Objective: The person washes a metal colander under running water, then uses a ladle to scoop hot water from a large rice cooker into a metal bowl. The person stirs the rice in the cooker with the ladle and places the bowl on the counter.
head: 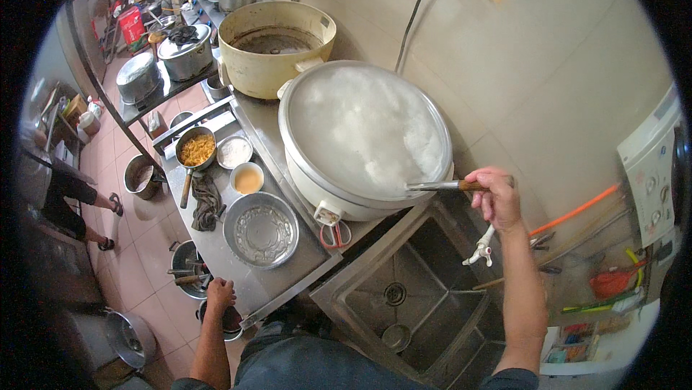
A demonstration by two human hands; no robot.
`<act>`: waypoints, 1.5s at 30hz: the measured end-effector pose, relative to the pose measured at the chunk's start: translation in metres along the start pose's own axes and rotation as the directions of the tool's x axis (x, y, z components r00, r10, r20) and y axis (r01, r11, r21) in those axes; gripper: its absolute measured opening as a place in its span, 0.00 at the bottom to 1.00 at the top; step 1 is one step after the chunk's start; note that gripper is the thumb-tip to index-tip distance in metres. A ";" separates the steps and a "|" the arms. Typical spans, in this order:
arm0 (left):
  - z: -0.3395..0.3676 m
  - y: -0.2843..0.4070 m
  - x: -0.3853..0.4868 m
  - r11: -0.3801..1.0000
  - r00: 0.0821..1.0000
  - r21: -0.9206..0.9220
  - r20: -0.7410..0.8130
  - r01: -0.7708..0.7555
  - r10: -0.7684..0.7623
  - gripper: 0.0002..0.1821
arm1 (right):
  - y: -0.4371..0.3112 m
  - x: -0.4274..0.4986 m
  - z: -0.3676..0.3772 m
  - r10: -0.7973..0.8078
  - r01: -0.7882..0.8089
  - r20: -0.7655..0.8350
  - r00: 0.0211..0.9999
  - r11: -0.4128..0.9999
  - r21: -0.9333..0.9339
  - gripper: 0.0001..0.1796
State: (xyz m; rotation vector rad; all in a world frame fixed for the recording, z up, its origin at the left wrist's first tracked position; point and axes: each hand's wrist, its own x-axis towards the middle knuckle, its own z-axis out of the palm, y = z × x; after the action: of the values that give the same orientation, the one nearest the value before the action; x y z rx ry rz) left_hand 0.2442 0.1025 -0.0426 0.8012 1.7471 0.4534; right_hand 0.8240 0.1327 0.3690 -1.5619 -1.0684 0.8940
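Observation:
My right hand (494, 198) grips the wooden handle of a metal utensil (435, 186). The utensil's far end disappears into white steam or foam inside a large round electric cooker (308, 174), so its head is hidden. My left hand (220, 292) is low by the front left edge of the steel table (281, 287), its fingers curled and nothing visible in them. Close to it on the table is a wide metal basin (260, 230) with wet-looking residue. A bowl of tan liquid (247, 179), a bowl of white powder (234, 152) and a saucepan of orange-yellow shreds (197, 149) stand farther back.
Red-handled scissors (335, 236) lie below the cooker. A steel sink (373, 276) with a white tap (481, 249) is at right. Behind stands a yellowish pot (270, 68). A dark cloth (205, 203) lies on the table. Pots (189, 265) and a person's legs (89, 217) are at left.

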 end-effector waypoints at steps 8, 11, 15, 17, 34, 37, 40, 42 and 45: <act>-0.015 -0.003 -0.015 0.995 0.995 0.035 -0.037 -0.096 0.097 0.10 | 0.066 -0.006 0.006 0.084 -0.034 -0.101 0.991 0.905 0.423 0.16; -0.019 -0.003 -0.015 0.996 0.995 0.039 -0.042 -0.085 0.086 0.10 | 0.071 -0.015 0.002 0.096 -0.010 -0.147 0.985 0.866 0.500 0.17; -0.016 -0.007 -0.007 1.000 0.997 -0.024 -0.074 -0.007 0.006 0.10 | 0.066 -0.029 0.000 0.098 0.035 -0.192 0.976 0.807 0.590 0.17; -0.016 -0.011 -0.003 1.000 0.996 -0.021 -0.086 -0.001 -0.001 0.10 | 0.060 -0.036 0.005 0.090 0.079 -0.257 0.962 0.813 0.577 0.17; -0.015 0.006 -0.020 0.996 0.996 0.026 -0.029 -0.084 0.084 0.08 | -0.015 -0.025 0.069 -0.789 0.739 0.324 0.522 0.229 -0.633 0.12; -0.018 0.008 -0.021 0.989 0.994 0.104 -0.024 -0.102 0.105 0.08 | -0.005 0.009 0.074 -0.715 0.700 0.437 0.546 0.104 -0.706 0.12; -0.021 0.007 -0.021 0.991 0.994 0.100 -0.043 -0.093 0.097 0.09 | 0.012 0.041 0.079 -0.656 0.680 0.495 0.570 0.038 -0.733 0.10; -0.024 0.004 -0.019 0.989 0.996 0.117 -0.012 -0.088 0.090 0.09 | 0.023 0.055 0.079 -0.601 0.655 0.518 0.609 0.014 -0.755 0.08; -0.027 -0.005 -0.016 0.996 0.998 0.058 -0.027 -0.062 0.064 0.09 | 0.038 0.072 0.082 -0.547 0.631 0.528 0.650 -0.001 -0.776 0.07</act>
State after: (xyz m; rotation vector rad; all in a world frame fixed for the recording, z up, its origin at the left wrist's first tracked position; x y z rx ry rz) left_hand 0.2196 0.0904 -0.0259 0.8961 1.7723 0.4610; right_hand 0.7808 0.2226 0.3112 -1.5886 -2.3667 -0.5148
